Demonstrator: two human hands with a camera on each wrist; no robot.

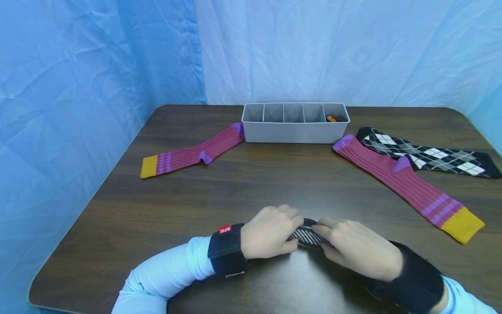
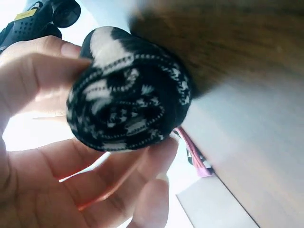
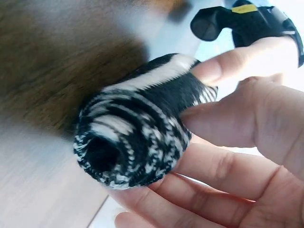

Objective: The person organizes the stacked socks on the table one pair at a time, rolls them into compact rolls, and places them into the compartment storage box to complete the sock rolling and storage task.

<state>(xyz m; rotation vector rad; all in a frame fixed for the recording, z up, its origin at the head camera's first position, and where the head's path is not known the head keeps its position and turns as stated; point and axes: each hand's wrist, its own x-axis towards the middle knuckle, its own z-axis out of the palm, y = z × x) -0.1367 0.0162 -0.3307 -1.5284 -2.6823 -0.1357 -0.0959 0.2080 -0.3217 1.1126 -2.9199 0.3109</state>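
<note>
A black-and-white patterned sock (image 1: 309,235), rolled into a tight cylinder, is between my two hands near the front of the table. My left hand (image 1: 272,233) grips its left end, thumb on one side and fingers on the other. At the opposite end my right hand (image 1: 357,246) pinches the roll in the same way. The left wrist view shows the coiled layers of the rolled sock (image 2: 128,102) end-on. From the right wrist, the other end of the roll (image 3: 137,128) shows a small hollow at its core.
A grey box (image 1: 296,132) with several compartments stands at the back; its rightmost compartment holds something dark brown and orange (image 1: 336,118). One pink sock (image 1: 196,150) with a yellow cuff lies left. Another pink sock (image 1: 408,185) overlaps a black-and-white argyle sock (image 1: 435,155) on the right.
</note>
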